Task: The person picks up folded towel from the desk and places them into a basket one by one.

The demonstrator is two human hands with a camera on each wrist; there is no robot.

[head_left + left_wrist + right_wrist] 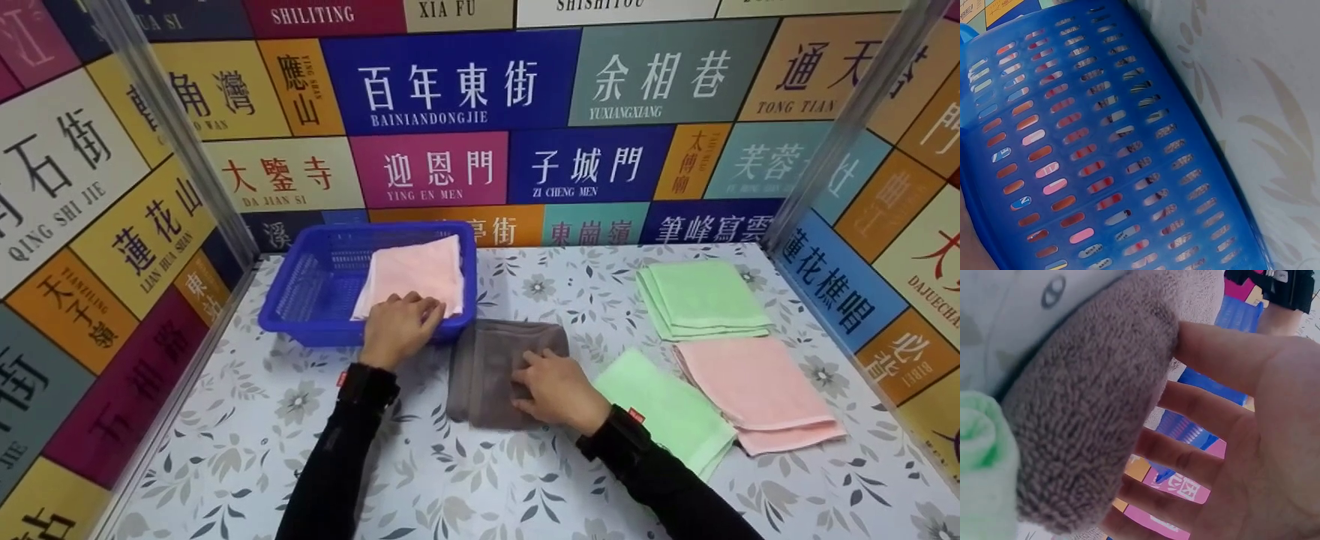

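In the head view, a folded pink towel [416, 270] lies in the right part of a blue plastic basket [300, 330]. My left hand [401, 326] is at the basket's front rim, its bent fingers over the towel's lower edge. The left wrist view shows the basket's slotted wall [1100, 140] and a bit of that hand; its fingertips are hidden. A folded grey-brown towel [480, 382] lies before the basket. My right hand [555, 390] touches its right side. Up close, the right wrist view shows the fingers [1185, 461] extended and spread against the thick terry fold [1089, 405].
At the right, a folded green towel [705, 300] lies at the back, a folded pink towel [765, 390] before it. Another green towel [667, 405] lies beside my right wrist. Sign-printed walls [450, 82] surround the floral-covered table [247, 420] at the back and sides.
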